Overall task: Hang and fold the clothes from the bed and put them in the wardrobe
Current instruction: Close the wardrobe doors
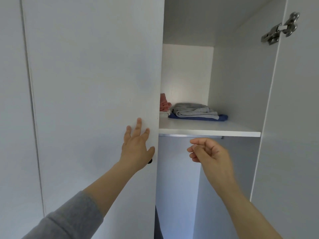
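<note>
Soft cool light brightens the wardrobe back wall [186,80], while the right hand [209,150] is motion-blurred.

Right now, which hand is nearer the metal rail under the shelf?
Right. The right hand is curled just below the rail, holding nothing; the left hand lies flat on the wardrobe door, left of the rail.

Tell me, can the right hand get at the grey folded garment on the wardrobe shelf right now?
Probably yes. The right hand is empty, just below the shelf, and the grey folded garment lies in the open half. The left door covers only part of the pink pile.
</note>
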`<state>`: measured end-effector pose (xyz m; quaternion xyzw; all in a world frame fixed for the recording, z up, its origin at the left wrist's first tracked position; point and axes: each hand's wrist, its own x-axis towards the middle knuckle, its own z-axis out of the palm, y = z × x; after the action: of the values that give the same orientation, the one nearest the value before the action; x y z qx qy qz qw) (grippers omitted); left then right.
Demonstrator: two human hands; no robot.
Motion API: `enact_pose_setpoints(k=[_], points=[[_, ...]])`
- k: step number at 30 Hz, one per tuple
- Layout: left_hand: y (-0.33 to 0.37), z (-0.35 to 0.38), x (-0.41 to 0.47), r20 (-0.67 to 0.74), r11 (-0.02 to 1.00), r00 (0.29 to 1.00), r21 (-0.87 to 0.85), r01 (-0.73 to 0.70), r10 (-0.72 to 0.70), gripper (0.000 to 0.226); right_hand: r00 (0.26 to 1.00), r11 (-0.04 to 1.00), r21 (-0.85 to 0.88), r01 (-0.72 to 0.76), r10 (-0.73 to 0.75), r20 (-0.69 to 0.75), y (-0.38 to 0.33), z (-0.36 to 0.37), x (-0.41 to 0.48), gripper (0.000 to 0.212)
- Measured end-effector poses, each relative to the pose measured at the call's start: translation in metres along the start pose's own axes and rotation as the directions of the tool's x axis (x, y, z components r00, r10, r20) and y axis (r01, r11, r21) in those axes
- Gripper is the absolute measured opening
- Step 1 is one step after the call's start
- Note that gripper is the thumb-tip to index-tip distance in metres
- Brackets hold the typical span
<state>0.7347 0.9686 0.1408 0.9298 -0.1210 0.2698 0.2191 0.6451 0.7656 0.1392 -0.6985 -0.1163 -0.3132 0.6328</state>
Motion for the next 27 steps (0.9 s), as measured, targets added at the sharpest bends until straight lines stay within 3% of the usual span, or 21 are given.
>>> enact_pose_setpoints(k=[4, 10, 18, 23, 27], points=[[0.01, -0.012, -0.02, -0.068, 0.914, 0.998, -0.407, -0.014, -0.016, 0.052, 1.0, 1.0, -0.021, 0.009, -0.01, -0.016, -0.008, -0.006, -0.008, 0.026], [0.049, -0.012, -0.055, -0.094, 0.731, 0.995, -0.676, -0.091, 0.037, 0.031, 0.994, 0.999, -0.039, 0.03, -0.034, -0.104, -0.028, -0.035, -0.027, 0.027], [0.13, 0.0, -0.089, -0.038, 0.553, 0.975, -0.818, -0.155, 0.218, 0.025, 0.948, 0.988, -0.154, 0.01, -0.058, -0.312, -0.063, -0.116, -0.076, 0.019], [0.198, 0.007, -0.11, 0.009, 0.423, 0.945, -0.896, -0.138, 0.327, 0.025, 0.87, 0.964, -0.265, -0.013, -0.119, -0.479, -0.088, -0.176, -0.113, 0.018], [0.241, 0.014, -0.131, 0.029, 0.374, 0.914, -0.917, -0.137, 0.406, 0.025, 0.822, 0.938, -0.344, -0.05, -0.157, -0.547, -0.102, -0.216, -0.142, 0.016]])
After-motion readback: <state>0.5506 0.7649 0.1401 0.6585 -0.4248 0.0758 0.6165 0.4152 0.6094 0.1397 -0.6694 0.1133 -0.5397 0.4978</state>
